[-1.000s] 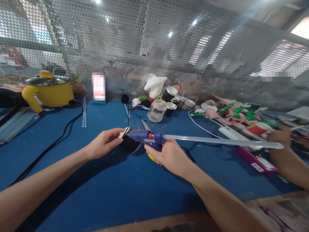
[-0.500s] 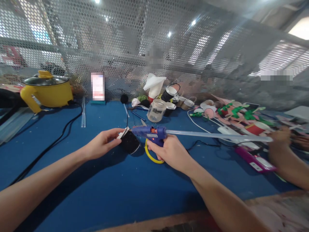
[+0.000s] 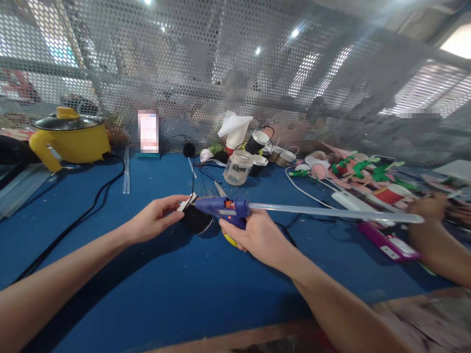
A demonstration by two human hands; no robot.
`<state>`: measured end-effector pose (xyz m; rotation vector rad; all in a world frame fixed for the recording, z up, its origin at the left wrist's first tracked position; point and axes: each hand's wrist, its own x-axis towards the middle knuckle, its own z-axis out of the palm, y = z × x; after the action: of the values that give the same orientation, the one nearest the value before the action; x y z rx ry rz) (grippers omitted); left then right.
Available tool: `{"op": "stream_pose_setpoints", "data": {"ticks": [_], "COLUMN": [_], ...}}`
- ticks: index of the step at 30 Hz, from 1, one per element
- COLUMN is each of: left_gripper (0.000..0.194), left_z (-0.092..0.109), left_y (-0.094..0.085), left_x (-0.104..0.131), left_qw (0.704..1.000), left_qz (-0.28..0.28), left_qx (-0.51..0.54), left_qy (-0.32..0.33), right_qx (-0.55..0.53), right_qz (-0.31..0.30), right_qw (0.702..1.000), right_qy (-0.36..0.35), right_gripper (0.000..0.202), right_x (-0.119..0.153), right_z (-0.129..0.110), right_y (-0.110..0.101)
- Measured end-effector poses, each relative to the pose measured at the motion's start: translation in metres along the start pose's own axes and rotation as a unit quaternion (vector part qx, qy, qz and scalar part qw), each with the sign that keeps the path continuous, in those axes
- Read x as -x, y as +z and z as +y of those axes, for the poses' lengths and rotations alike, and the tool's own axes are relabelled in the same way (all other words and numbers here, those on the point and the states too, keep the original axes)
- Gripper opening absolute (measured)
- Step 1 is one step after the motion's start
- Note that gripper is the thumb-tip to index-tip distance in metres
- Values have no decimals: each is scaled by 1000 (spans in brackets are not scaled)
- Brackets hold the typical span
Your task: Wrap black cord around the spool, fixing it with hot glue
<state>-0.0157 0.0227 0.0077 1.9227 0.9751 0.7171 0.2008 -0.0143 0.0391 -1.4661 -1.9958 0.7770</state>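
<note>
My left hand [image 3: 162, 217] pinches the white end of a small black-wrapped paper cup [image 3: 196, 220], which lies tilted on its side. A black yarn [image 3: 193, 171] runs from the cup back to a black ball [image 3: 189, 149]. In my right hand [image 3: 259, 235] is a blue glue gun [image 3: 231, 208], its nozzle over the cup near the white end; whether it touches I cannot tell. A long clear glue stick [image 3: 331, 212] sticks out of the gun's back. Behind the gun, the yellow scissor handle [image 3: 230, 239] is partly hidden by my right hand.
A yellow pot [image 3: 71, 139] and a lit phone [image 3: 148, 131] stand at the back left. A clear jar [image 3: 238, 168] and several small cups are behind the gun. Paper flowers [image 3: 342, 171], a purple power strip [image 3: 388, 241] and another person's hand [image 3: 429, 211] are at right.
My right hand has brought the glue gun a little left and down, so its nozzle now overlaps the cup. The left hand and the cup have hardly moved.
</note>
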Motion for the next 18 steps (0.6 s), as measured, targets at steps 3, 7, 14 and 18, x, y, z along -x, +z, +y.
{"op": "stream_pose_setpoints", "data": {"ticks": [3,7,14,18], "left_gripper": [41,42,45,47], "left_z": [0,1,1,0], "left_y": [0,-1,-4,-6], "left_x": [0,0,0,0], "left_qw": [1000,1000,999,998], "left_qz": [-1,-2,-13,-12], "left_qx": [-9,-17,-30,-55], "left_qy": [-7,-5,-14,-23], "right_qx": [6,1,-23,-41], "right_qz": [20,-5,-2,-7], "right_qw": [1000,1000,1000,999], "right_qy": [-19,-9,22,33], "right_gripper": [22,19,27,26], "right_x": [1,2,-5,-7], "right_z": [2,2,3,7], "right_y": [1,3,-4,-6]}}
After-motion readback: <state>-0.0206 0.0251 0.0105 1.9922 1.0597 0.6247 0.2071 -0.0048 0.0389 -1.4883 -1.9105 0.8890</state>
